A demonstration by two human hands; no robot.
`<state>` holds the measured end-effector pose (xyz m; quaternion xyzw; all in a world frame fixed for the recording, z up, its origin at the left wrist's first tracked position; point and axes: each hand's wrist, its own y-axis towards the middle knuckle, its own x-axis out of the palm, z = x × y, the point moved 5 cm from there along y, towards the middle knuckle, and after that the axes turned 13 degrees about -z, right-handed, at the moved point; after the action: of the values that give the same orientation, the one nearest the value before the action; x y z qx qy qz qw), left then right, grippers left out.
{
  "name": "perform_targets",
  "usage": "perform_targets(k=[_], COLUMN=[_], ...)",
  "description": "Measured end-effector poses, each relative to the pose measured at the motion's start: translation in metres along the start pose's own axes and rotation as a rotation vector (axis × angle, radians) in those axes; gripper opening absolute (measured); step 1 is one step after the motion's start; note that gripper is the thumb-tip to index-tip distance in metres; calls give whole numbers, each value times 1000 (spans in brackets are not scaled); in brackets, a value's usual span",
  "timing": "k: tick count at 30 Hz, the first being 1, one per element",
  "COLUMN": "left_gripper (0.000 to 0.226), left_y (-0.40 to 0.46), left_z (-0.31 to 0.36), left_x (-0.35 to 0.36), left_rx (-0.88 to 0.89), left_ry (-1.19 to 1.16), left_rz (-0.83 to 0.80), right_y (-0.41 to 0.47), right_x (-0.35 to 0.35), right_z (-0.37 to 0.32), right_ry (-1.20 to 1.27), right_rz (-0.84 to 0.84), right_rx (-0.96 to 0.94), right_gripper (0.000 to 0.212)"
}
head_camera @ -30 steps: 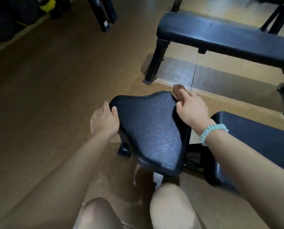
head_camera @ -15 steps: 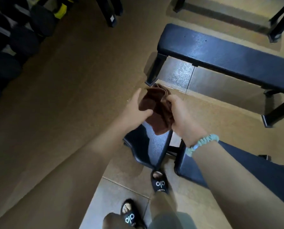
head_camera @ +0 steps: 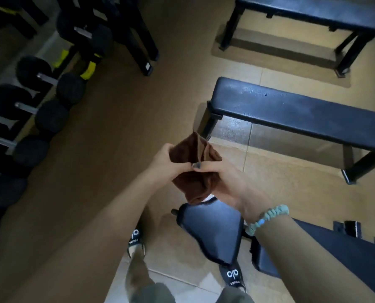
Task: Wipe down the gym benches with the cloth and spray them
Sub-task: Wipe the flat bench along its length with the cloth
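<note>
A brown cloth [head_camera: 193, 171] is held in the air by both hands, above the front edge of the nearest gym bench's black seat pad [head_camera: 212, 232]. The grip of the left hand [head_camera: 162, 162] is closed on the cloth's left side, and the grip of the right hand [head_camera: 221, 180] is closed on its right side, thumbs meeting over the middle. A pale green scrunchie [head_camera: 267, 219] is worn on the right wrist. On the black slides [head_camera: 232, 276] below, white lettering reading "alo" is seen, with smaller print under it too blurred to read. A flat bench [head_camera: 302, 110] stands beyond the hands, another bench [head_camera: 308, 12] farther off. Black dumbbells [head_camera: 40, 110] are racked at the left.
</note>
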<state>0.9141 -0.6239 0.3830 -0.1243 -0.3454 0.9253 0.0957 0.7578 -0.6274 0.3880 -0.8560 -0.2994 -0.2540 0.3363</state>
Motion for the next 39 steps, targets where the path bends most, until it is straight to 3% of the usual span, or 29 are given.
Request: perform_targets(k=[4,10,13,17,27,30,35,39], left_gripper=[46,62,52,18,24,38,41,50], left_y=[41,81,102,145,296,338,403,470], left_z=[18,65,95,129,190,203,231,247], left_x=[-78,-159,-163,-149,-144,-139,-121,-105], left_rx=[37,14,32,-4,-160,-225,-231,-172], left_ry=[158,290,306,219,199,181,138,113], left_rz=[-78,-268,-351,-405,-436,-476,-567,-561], right_y=[67,129,146,168,265,287,323,360], right_x=[20,55,57,37,-71,-97,-131,-163], right_z=[-11,-41,-57,-83,-156,-183,-220,-236], right_ry=[-211,-374,-371,-291,6,-84,-270,-558], right_rz=[353,632,701,748,901,961,1000,971], right_rx=[-106,-122,-142,-198,-223,-220,-272,-275], right_gripper=[57,61,64,73,63,58,79,67])
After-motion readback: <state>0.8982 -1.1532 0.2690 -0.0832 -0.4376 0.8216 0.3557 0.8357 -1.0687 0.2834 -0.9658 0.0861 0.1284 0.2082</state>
